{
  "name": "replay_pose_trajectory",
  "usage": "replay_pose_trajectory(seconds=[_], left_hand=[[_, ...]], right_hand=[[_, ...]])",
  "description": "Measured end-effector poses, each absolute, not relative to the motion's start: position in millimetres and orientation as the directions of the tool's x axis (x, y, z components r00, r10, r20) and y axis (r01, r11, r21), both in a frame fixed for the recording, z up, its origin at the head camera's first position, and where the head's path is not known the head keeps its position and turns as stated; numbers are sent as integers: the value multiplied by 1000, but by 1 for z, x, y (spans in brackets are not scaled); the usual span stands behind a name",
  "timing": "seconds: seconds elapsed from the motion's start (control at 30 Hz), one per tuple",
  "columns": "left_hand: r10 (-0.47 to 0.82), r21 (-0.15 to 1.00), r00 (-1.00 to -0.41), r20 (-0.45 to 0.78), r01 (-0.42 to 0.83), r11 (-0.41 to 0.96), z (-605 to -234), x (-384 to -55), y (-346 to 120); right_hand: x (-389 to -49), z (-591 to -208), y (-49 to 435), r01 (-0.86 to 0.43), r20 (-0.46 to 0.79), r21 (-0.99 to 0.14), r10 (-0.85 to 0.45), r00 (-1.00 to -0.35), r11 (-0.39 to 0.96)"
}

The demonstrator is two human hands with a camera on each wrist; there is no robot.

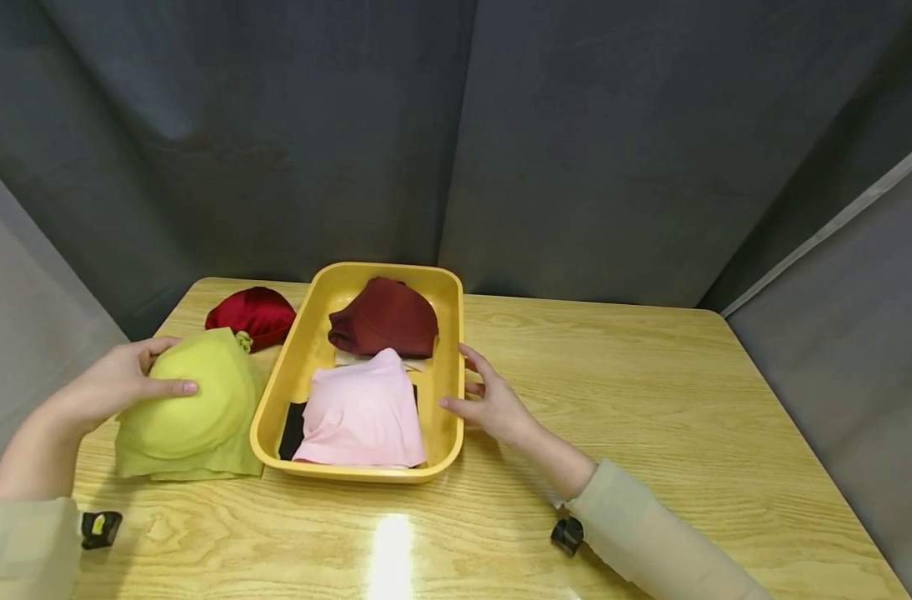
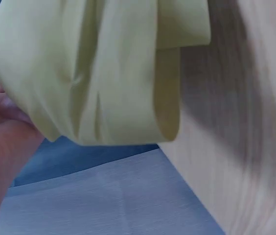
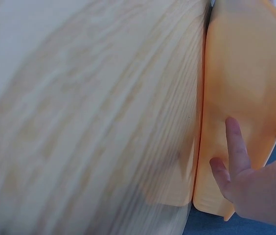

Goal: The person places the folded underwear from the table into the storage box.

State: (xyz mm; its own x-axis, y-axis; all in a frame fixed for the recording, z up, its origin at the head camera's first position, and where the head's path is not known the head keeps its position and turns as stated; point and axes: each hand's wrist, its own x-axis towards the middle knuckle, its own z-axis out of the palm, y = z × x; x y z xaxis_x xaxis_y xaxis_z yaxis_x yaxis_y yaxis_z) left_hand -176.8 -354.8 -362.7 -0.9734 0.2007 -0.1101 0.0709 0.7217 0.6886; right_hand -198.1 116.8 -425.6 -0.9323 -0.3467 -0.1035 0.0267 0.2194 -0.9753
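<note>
My left hand [image 1: 126, 379] grips a yellow-green bra [image 1: 201, 392], its thumb across the cup. The left wrist view shows the bra's folded fabric [image 2: 113, 73] partly raised off the table, with the palm against its side. A yellow plastic tray [image 1: 457, 317] stands just right of it. At that tray's right rim is my right hand [image 1: 497, 404], thumb over the edge and fingers along the outer wall [image 3: 255, 63]. Inside the tray a folded maroon bra [image 1: 388, 317] lies at the back and a pink bra [image 1: 366, 408] in front, over something black [image 1: 293, 429].
A shiny red bra [image 1: 253, 315] lies behind the yellow-green one, close to the tray's left side. Everything stands on a wood-grain table [image 1: 613, 392]. Dark grey curtains [image 1: 576, 150] rise behind its back edge, and paler panels stand at both sides.
</note>
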Motion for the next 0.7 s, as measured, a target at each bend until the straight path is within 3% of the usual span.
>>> replay_pose_trajectory(seconds=[0.37,0.7], left_hand=[[175,688,-982,-68,81,721,-338,-178,-351],[243,851,-970,-23,109,514,-323,-177,-345]], right_hand=[[-199,-426,116,42,-116,-975,-339,-934,219],[-201,-428,116,35,-110,-977,-357,-928,212]])
